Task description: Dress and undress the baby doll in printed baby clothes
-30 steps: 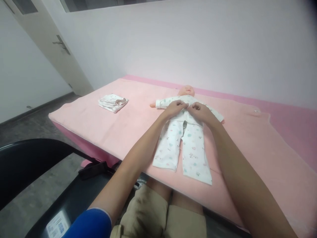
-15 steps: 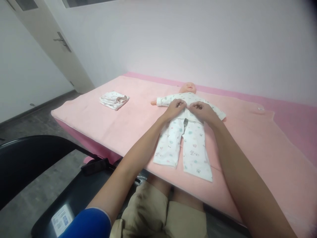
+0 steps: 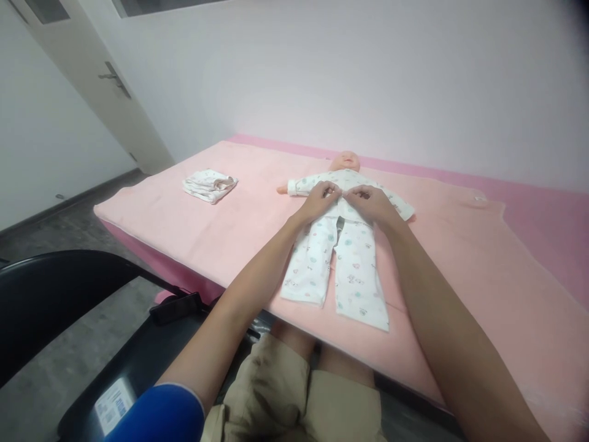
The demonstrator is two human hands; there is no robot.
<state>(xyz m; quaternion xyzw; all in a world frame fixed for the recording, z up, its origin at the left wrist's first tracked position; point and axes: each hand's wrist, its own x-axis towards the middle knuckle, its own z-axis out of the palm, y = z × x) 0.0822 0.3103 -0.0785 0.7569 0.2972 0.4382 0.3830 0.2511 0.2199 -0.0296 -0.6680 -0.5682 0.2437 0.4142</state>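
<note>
A baby doll [image 3: 346, 161] lies on its back with its head toward the wall, dressed in a white printed jacket [image 3: 309, 183] and matching trousers [image 3: 356, 270]. Both hands meet over the middle of the jacket's front. My left hand [image 3: 322, 199] pinches the jacket's front edge between thumb and fingers. Close beside it, fingertips nearly touching, my right hand [image 3: 370, 202] pinches the same front from the other side. Whatever fastener lies between the fingertips is too small to make out. The trouser legs lie flat and spread toward me.
Folded white printed clothing [image 3: 210, 186] lies at the left on the pink cloth [image 3: 248, 227] covering the table. Below the table edge at the left stands a black chair [image 3: 69, 307], with a dark box-like object [image 3: 175, 308] and a white labelled packet [image 3: 115, 405] on it.
The whole view has shifted slightly. Both hands stay pinched at the jacket's front, with only slight finger movement between them.
</note>
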